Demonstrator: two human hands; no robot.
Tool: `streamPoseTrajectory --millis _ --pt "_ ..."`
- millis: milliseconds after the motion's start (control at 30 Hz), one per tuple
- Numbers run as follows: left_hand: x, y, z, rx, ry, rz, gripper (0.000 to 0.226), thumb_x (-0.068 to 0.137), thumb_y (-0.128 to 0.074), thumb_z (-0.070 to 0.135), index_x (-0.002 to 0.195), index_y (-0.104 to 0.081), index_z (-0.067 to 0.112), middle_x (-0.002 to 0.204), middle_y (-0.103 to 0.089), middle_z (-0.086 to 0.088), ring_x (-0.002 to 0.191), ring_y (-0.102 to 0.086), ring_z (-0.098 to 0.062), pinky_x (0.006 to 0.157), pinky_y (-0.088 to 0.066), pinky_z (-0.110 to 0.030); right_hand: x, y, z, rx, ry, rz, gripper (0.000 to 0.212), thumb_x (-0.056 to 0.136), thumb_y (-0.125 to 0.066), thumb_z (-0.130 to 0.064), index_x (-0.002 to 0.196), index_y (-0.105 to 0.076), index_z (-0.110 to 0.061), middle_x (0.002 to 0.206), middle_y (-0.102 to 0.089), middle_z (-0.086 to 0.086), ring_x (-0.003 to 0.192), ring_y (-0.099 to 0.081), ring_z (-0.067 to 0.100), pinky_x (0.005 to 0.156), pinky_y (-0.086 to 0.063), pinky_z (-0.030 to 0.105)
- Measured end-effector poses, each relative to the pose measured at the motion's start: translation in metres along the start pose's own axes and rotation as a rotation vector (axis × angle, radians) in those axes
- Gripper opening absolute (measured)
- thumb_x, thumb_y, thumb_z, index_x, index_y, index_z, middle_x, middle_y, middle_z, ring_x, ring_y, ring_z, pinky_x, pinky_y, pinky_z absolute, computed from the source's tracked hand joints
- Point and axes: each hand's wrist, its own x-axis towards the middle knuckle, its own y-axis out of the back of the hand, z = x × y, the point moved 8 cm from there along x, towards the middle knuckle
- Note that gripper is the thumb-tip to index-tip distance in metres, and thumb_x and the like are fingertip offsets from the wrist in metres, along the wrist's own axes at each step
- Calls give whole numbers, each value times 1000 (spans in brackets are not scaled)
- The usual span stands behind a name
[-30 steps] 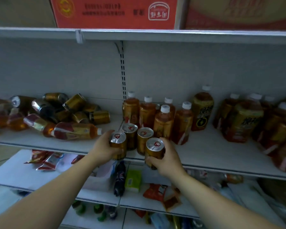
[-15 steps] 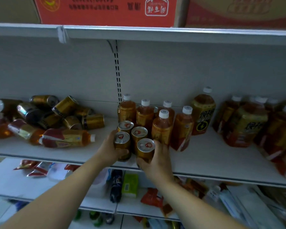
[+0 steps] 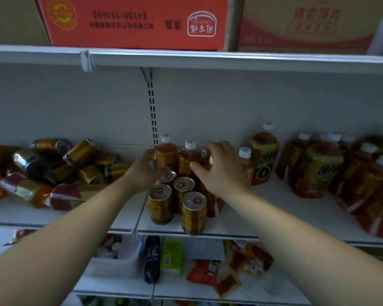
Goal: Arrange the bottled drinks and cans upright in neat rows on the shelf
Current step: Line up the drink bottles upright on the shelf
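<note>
Several gold cans stand upright in a tight cluster at the front edge of the white shelf. Just behind them stand amber tea bottles with white caps. My left hand curls around the lower part of the back-left tea bottle. Over the bottles to the right of it hovers my right hand, fingers spread, its thumb touching the second bottle. A heap of fallen gold cans and lying bottles fills the shelf's left side.
Larger amber bottles crowd the right of the shelf, some leaning. A red carton sits on the shelf above. The shelf below holds a white bin, a dark bottle, a green pack and snack packets.
Both hands let go of the cans they set at the shelf's front and moved back and up to the bottles behind. The view shifted upward and closer.
</note>
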Motion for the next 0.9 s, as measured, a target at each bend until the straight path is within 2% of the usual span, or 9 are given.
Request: streamPoseTrajectory --millis 200,267,333,433,533,667,733,800,900 --pt "34 -7 23 -41 -41 -11 58 87 -63 6 137 -33 9 109 -50 2 109 -49 -20 86 -44 -25 65 -25 1 -138 -53 -399 76 85 -61 -54 146 -32 -17 145 -41 8 128 -42 28 97 -41 39" --pt "46 -8 22 -22 -44 26 67 83 -67 6 140 -32 9 123 -53 -5 116 -53 -27 86 -41 -23 79 -38 3 -143 -65 -525 77 85 -63 -52 145 -33 -13 143 -43 10 125 -46 28 94 -42 37" --pt "57 -10 17 -28 -48 48 78 79 -72 7 144 -28 10 128 -53 -8 105 -58 -20 78 -43 -18 89 -53 8 -134 -73 -635 64 86 -65 -46 136 -44 -11 131 -53 11 112 -54 27 84 -43 35" --pt "71 -15 8 -57 -45 57 78 75 -75 6 140 -32 13 113 -49 1 82 -53 -1 71 -43 -11 102 -72 15 -124 -51 -715 46 87 -66 -42 116 -56 -7 111 -60 11 94 -58 26 75 -45 34" --pt "76 -26 0 -36 -1 -12 59 74 -75 11 120 -42 25 111 -51 2 105 -51 -14 89 -45 -24 110 -78 26 -211 -34 -656 50 90 -57 -49 122 -51 -12 120 -57 9 108 -54 28 99 -39 48" --pt "81 -23 -9 -89 33 73 61 80 -69 3 131 -36 13 114 -53 -5 103 -55 -23 92 -49 -43 109 -75 28 -228 28 -576 48 94 -46 -53 125 -46 -16 125 -55 6 114 -51 28 106 -28 54" --pt "79 -19 -10 -210 15 117 47 82 -65 -2 121 -43 15 110 -55 -6 95 -58 -21 81 -53 -34 110 -64 25 -88 13 -494 44 95 -46 -50 121 -46 -15 117 -56 6 109 -54 26 102 -35 49" --pt "78 -9 -9 -403 4 158 41 83 -60 -8 109 -45 20 110 -56 -8 90 -59 -20 74 -53 -32 114 -46 17 127 -3 -377 39 95 -50 -45 119 -47 -14 105 -54 2 98 -55 21 83 -44 35" --pt "71 23 8 -440 -117 279 47 81 -66 -2 117 -44 20 101 -58 5 93 -61 -18 81 -53 -35 115 -14 -2 418 17 -205 32 97 -53 -33 122 -47 -14 100 -52 -7 88 -51 8 62 -36 13"
